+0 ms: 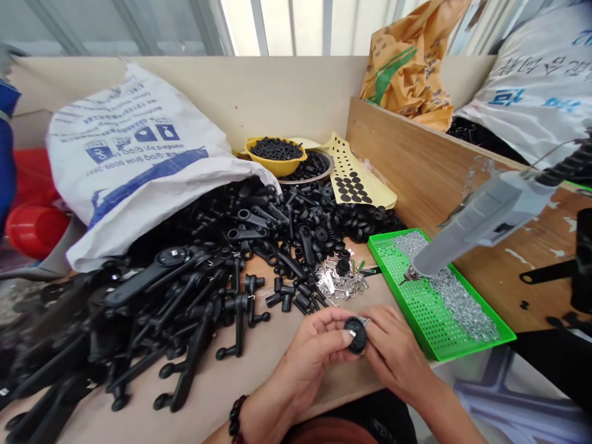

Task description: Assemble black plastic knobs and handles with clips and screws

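My left hand [319,342] is closed around a toothed black plastic disc [355,345] near the table's front edge. Its thumb presses by a small metal clip [353,333] on the disc's face. Against the disc's right side, my right hand [393,345] has its fingers pinched, with a small silvery metal piece [364,320] showing at their tips. Just beyond the hands lies a loose heap of metal clips [340,277]. Left of that heap are short black plastic sleeves [287,296] and black screws [319,300].
Black plastic arms [198,345] cover the left, spilling from a white sack [143,142]. A green tray [419,308] of small metal parts stands right, under a hanging electric screwdriver [476,222]. Behind are a yellow bowl [277,168] and a wooden partition [416,154].
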The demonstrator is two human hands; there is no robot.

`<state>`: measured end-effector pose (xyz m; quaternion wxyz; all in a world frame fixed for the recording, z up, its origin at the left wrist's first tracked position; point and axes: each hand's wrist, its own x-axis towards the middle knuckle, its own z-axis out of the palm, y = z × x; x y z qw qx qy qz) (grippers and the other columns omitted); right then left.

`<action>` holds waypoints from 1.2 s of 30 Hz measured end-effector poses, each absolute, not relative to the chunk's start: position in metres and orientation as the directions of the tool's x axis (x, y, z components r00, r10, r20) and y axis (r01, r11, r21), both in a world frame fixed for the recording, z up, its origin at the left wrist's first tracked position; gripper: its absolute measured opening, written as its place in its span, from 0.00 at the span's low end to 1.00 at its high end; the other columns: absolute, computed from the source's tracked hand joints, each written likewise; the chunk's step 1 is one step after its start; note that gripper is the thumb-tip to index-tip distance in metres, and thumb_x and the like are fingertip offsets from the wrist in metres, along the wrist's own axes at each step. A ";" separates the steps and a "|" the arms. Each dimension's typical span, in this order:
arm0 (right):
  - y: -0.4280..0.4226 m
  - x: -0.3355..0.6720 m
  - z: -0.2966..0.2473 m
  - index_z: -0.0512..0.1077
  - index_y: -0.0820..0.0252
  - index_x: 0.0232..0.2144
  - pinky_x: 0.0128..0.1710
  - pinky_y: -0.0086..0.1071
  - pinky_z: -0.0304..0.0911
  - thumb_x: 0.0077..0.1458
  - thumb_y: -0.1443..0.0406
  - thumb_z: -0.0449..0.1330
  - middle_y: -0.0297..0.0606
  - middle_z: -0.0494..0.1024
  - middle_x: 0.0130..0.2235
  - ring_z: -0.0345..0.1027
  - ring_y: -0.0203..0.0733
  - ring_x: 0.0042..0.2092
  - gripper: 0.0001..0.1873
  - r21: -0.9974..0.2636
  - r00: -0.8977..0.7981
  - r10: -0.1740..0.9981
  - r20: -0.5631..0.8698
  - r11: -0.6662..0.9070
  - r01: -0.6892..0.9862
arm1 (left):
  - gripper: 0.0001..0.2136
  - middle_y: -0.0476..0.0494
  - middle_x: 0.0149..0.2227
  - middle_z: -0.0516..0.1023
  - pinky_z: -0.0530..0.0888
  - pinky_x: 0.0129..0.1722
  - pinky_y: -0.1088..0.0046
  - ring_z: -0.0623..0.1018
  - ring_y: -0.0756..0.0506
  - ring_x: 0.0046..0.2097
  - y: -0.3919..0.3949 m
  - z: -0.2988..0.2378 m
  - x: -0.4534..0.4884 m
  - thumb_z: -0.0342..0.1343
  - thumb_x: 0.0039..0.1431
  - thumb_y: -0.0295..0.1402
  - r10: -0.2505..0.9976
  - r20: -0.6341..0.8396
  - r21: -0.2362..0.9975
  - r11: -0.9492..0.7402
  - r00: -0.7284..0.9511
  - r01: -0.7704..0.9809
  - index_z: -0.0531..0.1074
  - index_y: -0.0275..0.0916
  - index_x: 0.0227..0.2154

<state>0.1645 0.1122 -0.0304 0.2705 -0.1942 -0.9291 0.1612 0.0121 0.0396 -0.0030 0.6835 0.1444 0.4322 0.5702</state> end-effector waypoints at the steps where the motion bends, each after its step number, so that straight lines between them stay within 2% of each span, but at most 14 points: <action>1: 0.111 0.165 -0.032 0.67 0.62 0.31 0.35 0.38 0.57 0.60 0.70 0.47 0.42 0.69 0.32 0.61 0.44 0.35 0.10 -0.400 -0.776 0.450 0.442 0.873 0.279 | 0.12 0.45 0.29 0.77 0.72 0.29 0.78 0.75 0.51 0.29 0.039 -0.004 0.012 0.67 0.42 0.29 0.900 -0.436 0.678 0.320 -0.011 -0.662 0.77 0.33 0.33; 5: 0.108 0.168 -0.034 0.67 0.62 0.30 0.42 0.43 0.57 0.59 0.70 0.46 0.43 0.70 0.34 0.62 0.44 0.36 0.10 -0.322 -0.768 0.436 0.469 0.894 0.310 | 0.13 0.44 0.28 0.77 0.70 0.25 0.81 0.76 0.51 0.27 0.038 -0.005 0.014 0.67 0.42 0.28 0.898 -0.439 0.638 0.337 0.033 -0.692 0.76 0.31 0.33; 8: 0.107 0.169 -0.035 0.67 0.60 0.32 0.48 0.47 0.54 0.60 0.68 0.45 0.43 0.72 0.36 0.62 0.44 0.37 0.11 -0.238 -0.745 0.422 0.516 0.907 0.348 | 0.13 0.44 0.29 0.78 0.73 0.28 0.79 0.77 0.50 0.28 0.035 -0.004 0.015 0.68 0.42 0.27 0.900 -0.430 0.586 0.335 0.067 -0.738 0.76 0.32 0.34; 11: 0.105 0.169 -0.036 0.66 0.59 0.32 0.50 0.48 0.52 0.61 0.67 0.44 0.43 0.72 0.36 0.63 0.44 0.37 0.12 -0.208 -0.724 0.426 0.543 0.903 0.375 | 0.15 0.44 0.29 0.79 0.74 0.32 0.76 0.78 0.48 0.29 0.033 -0.004 0.017 0.69 0.40 0.28 0.898 -0.434 0.553 0.331 0.074 -0.765 0.76 0.34 0.34; 14: 0.104 0.169 -0.037 0.66 0.59 0.31 0.50 0.47 0.53 0.60 0.69 0.45 0.40 0.71 0.32 0.62 0.43 0.36 0.11 -0.264 -0.722 0.452 0.524 0.892 0.367 | 0.15 0.45 0.29 0.79 0.73 0.31 0.77 0.78 0.49 0.28 0.032 -0.005 0.016 0.70 0.39 0.29 0.901 -0.432 0.577 0.313 0.043 -0.754 0.78 0.34 0.33; 19: 0.103 0.171 -0.038 0.66 0.59 0.29 0.48 0.45 0.56 0.58 0.72 0.46 0.34 0.66 0.27 0.60 0.39 0.31 0.11 -0.410 -0.796 0.453 0.402 0.866 0.286 | 0.14 0.43 0.27 0.79 0.71 0.30 0.78 0.76 0.50 0.28 0.032 -0.006 0.009 0.68 0.39 0.28 0.906 -0.416 0.683 0.367 0.076 -0.632 0.79 0.31 0.32; 25: 0.101 0.175 -0.046 0.65 0.59 0.26 0.47 0.45 0.57 0.58 0.72 0.47 0.34 0.66 0.26 0.60 0.39 0.30 0.11 -0.401 -0.781 0.477 0.404 0.860 0.317 | 0.13 0.45 0.27 0.78 0.69 0.29 0.78 0.74 0.50 0.29 0.032 -0.008 0.012 0.67 0.39 0.29 0.883 -0.470 0.708 0.379 0.002 -0.597 0.78 0.33 0.32; 31: 0.099 0.177 -0.047 0.69 0.60 0.30 0.44 0.45 0.58 0.58 0.71 0.48 0.40 0.69 0.33 0.61 0.44 0.36 0.10 -0.409 -0.806 0.503 0.311 0.837 0.364 | 0.11 0.47 0.26 0.76 0.65 0.27 0.80 0.70 0.52 0.28 0.032 -0.015 0.016 0.66 0.37 0.28 0.853 -0.515 0.741 0.394 -0.084 -0.544 0.78 0.34 0.29; 36: 0.105 0.184 -0.045 0.67 0.59 0.33 0.40 0.39 0.60 0.63 0.70 0.45 0.40 0.70 0.37 0.61 0.43 0.39 0.11 -0.554 -0.804 0.535 0.259 0.764 0.330 | 0.11 0.48 0.25 0.75 0.65 0.27 0.78 0.69 0.52 0.27 0.037 -0.019 0.015 0.63 0.37 0.28 0.842 -0.534 0.771 0.448 -0.074 -0.453 0.79 0.34 0.29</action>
